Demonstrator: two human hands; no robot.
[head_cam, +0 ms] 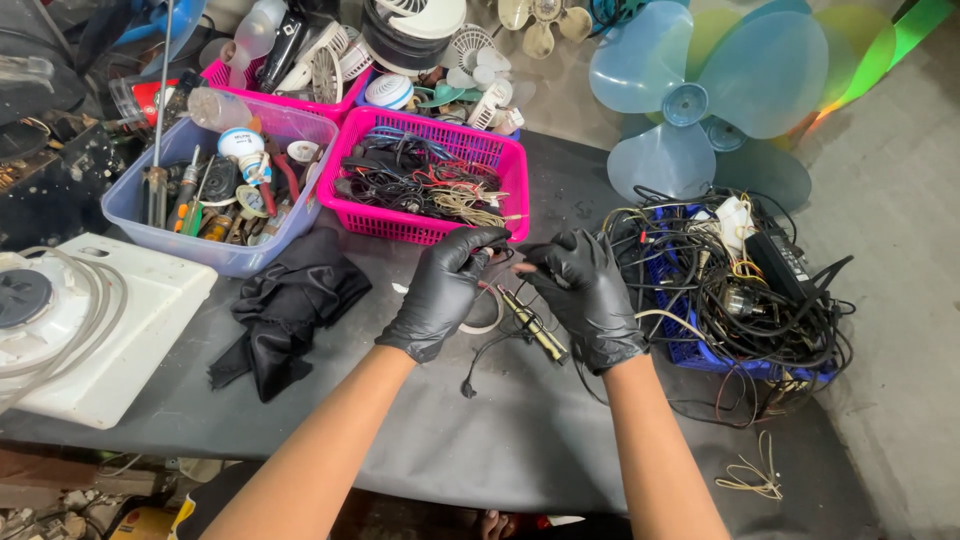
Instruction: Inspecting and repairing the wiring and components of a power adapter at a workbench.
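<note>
Both my hands wear black gloves and meet over the dark table [480, 440]. My left hand [445, 290] pinches one end of a thin black wire [478, 362] that trails down onto the table. My right hand [588, 295] grips the same wire close to the left fingertips. Under the hands lie a white ring of tape [486, 322] and a slim black-and-yellow tool [535, 330].
A pink basket [400, 226] of cables sits just beyond the hands. A blue tub [225, 255] of tools, a black cloth [285, 310] and a white appliance [100, 330] lie left. A blue crate [700, 352] of tangled wires sits right; blue fan blades [700, 100] behind.
</note>
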